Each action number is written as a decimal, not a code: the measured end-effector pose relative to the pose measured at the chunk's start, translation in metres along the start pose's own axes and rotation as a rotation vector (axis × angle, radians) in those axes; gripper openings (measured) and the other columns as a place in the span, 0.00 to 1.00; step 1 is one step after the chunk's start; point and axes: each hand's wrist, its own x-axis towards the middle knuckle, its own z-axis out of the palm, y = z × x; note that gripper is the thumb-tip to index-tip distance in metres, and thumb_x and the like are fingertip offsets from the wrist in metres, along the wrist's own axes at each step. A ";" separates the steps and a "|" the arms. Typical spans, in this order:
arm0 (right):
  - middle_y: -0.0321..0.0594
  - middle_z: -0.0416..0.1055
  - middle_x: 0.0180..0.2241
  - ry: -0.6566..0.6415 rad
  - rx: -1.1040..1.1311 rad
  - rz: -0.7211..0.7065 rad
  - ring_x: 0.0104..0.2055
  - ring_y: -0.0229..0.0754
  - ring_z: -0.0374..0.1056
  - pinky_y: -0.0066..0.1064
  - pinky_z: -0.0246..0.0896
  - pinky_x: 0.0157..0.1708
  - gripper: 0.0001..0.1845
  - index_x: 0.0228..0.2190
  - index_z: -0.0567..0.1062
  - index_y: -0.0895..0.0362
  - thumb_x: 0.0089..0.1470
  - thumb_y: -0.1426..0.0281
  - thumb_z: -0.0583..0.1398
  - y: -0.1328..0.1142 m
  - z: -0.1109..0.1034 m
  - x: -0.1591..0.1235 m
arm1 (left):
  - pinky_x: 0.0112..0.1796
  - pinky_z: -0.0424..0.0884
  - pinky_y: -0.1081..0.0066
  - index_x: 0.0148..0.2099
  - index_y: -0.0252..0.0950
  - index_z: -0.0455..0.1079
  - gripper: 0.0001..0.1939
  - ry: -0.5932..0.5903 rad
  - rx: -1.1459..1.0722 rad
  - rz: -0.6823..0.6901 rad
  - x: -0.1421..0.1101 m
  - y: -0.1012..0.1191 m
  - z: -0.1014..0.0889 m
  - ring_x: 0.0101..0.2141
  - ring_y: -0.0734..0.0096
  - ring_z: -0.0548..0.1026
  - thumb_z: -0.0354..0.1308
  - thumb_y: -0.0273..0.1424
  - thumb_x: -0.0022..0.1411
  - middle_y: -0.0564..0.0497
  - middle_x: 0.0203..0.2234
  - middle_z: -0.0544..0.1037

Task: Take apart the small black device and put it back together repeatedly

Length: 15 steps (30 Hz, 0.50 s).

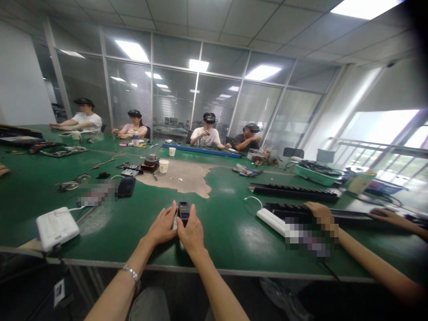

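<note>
Near the front of the green table, a small black box-shaped device stands upright between my hands; its exact kind is hard to make out. On its left side, my left hand presses against it with the fingers close together. My right hand holds its right side, the thumb across the near face. The fingers and palms cover much of the device's lower part. Beyond it lies a bare brownish patch of the tabletop.
To the left are a white power adapter box and a black wallet-like item. Paper cups stand farther back. At right, a co-worker's hands rest by long black strips and a white power strip. Several people sit across the table.
</note>
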 end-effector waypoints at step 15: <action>0.58 0.66 0.54 0.189 0.063 0.024 0.54 0.53 0.66 0.40 0.59 0.53 0.36 0.61 0.55 0.68 0.58 0.61 0.55 0.026 -0.041 0.023 | 0.61 0.46 0.54 0.70 0.37 0.37 0.50 0.017 -0.001 -0.026 0.001 0.004 -0.005 0.64 0.50 0.51 0.53 0.56 0.57 0.43 0.67 0.45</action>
